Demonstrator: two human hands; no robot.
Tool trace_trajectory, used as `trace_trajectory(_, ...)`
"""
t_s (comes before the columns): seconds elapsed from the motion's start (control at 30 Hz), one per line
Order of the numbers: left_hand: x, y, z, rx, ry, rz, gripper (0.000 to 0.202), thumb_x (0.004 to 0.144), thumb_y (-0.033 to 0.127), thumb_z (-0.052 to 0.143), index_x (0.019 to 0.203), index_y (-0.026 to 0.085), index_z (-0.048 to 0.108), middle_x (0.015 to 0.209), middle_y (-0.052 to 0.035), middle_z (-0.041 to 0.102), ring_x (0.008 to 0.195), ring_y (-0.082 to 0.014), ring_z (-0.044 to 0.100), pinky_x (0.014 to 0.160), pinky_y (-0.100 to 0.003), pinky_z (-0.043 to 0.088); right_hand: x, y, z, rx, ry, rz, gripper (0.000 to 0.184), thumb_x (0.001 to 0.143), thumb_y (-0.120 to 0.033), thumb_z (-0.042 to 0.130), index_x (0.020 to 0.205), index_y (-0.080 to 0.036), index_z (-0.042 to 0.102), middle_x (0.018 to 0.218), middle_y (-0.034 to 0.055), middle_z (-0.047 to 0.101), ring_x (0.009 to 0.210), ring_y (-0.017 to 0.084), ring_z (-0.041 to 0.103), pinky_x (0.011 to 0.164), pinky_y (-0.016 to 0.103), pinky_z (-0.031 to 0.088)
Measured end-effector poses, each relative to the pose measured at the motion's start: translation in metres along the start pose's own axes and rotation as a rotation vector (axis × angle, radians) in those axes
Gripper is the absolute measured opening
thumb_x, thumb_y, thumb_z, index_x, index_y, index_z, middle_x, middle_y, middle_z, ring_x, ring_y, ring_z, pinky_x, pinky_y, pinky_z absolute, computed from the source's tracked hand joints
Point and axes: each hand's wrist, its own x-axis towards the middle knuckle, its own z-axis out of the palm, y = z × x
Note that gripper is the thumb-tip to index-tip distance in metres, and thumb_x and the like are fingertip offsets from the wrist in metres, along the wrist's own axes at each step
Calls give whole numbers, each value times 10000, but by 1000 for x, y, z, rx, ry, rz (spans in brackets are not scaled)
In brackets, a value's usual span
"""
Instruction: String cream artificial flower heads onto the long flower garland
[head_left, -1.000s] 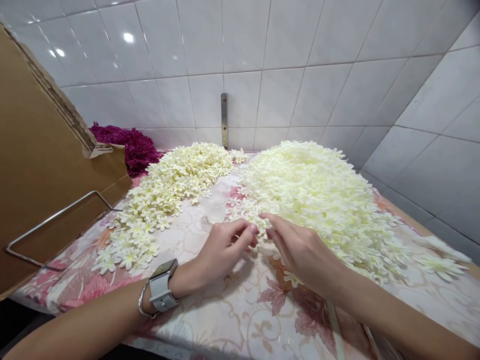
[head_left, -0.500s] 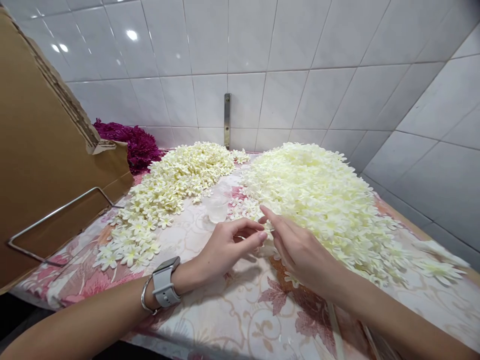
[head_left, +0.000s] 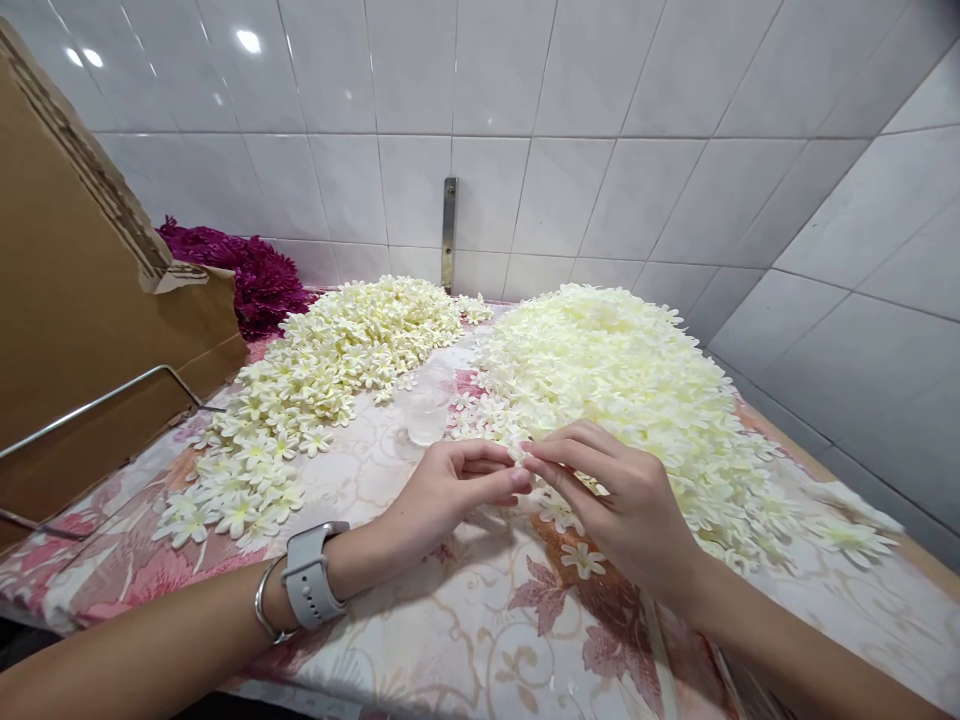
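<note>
My left hand (head_left: 442, 490) and my right hand (head_left: 615, 495) meet fingertip to fingertip over the flowered tablecloth (head_left: 465, 620), both pinched on one small cream fabric flower (head_left: 517, 456). They sit at the near edge of the big heap of cream flowers (head_left: 622, 380) on the right. A flatter spread of single cream flowers (head_left: 322, 385) lies to the left. My left wrist carries a grey watch (head_left: 309, 575) and a thin bangle.
A small clear plastic cup (head_left: 426, 412) stands between the two heaps. A brown cardboard box (head_left: 90, 330) with a metal wire frame leans at the left. Magenta flowers (head_left: 247, 275) lie behind it. White tiled walls close the back and right.
My right hand has curled in and lifted from the heap's edge, its fingers now pinched against my left fingertips on a flower. The view has tilted slightly.
</note>
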Motion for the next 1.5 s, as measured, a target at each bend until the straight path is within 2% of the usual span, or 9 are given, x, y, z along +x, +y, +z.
trace_trajectory(0.17, 2, -3, -2, -22, 91, 31, 182, 719, 320, 682, 753, 143, 703, 771, -48, 695, 767, -152, 650, 685, -226, 488, 2, -2, -4, 165, -114, 284, 133, 837, -209, 567, 796, -206, 693, 762, 20, 707, 713, 157, 642, 635, 266, 506)
trace_trajectory(0.3, 5, -6, -4, -22, 158, 17, 170, 726, 309, 668, 712, 141, 689, 717, -30, 678, 689, -130, 639, 670, -231, 494, 4, 2, -10, 67, -47, 419, 131, 817, -293, 598, 879, -219, 686, 758, 14, 702, 651, 165, 630, 576, 284, 500)
trace_trajectory(0.43, 5, -6, -4, 2, 162, 11, 178, 719, 316, 671, 702, 139, 677, 709, -33, 671, 715, -147, 647, 673, -241, 498, 6, 8, -12, -209, 98, 168, 196, 832, -284, 580, 1003, -197, 621, 846, 67, 667, 851, 231, 601, 718, 369, 490)
trace_trajectory(0.57, 2, -3, -3, 68, 143, 29, 180, 701, 314, 689, 753, 142, 688, 768, -43, 676, 716, -141, 624, 647, -233, 487, 4, 6, -7, -159, -75, -85, 49, 833, -221, 586, 850, -178, 602, 764, 61, 633, 749, 190, 564, 627, 311, 478)
trace_trajectory(0.9, 5, -4, -2, -13, 153, 19, 156, 663, 279, 730, 732, 153, 671, 725, -8, 656, 671, -115, 609, 651, -222, 477, 3, 3, -7, -51, -113, 225, 101, 849, -152, 516, 787, -207, 572, 710, 14, 631, 645, 144, 584, 568, 262, 467)
trace_trajectory(1.03, 4, -5, -3, -25, 170, 6, 137, 674, 270, 724, 727, 157, 668, 721, 0, 654, 663, -105, 609, 664, -217, 473, 4, 5, -6, -178, 92, 36, 139, 804, -178, 595, 935, -191, 550, 902, 90, 623, 865, 219, 579, 699, 340, 483)
trace_trajectory(1.13, 3, -5, -4, 3, 130, 17, 146, 684, 283, 718, 742, 157, 671, 732, -10, 659, 675, -111, 606, 628, -208, 460, 3, 4, -2, -127, -13, -110, 91, 805, -152, 601, 883, -189, 571, 802, 70, 621, 795, 208, 561, 664, 335, 473)
trace_trajectory(1.33, 4, -4, -2, -40, 147, 48, 190, 641, 244, 749, 757, 144, 635, 703, -1, 634, 642, -93, 585, 588, -189, 450, 0, 5, -2, -19, -126, 60, 127, 853, -114, 517, 785, -208, 570, 731, 28, 636, 707, 168, 564, 622, 302, 457)
trace_trajectory(1.5, 4, -2, 0, -41, 203, 24, 173, 644, 228, 732, 726, 144, 605, 657, 11, 613, 600, -92, 578, 574, -199, 453, 1, 7, -3, -186, 89, 79, 149, 818, -201, 585, 962, -196, 547, 929, 88, 607, 891, 228, 552, 715, 360, 455)
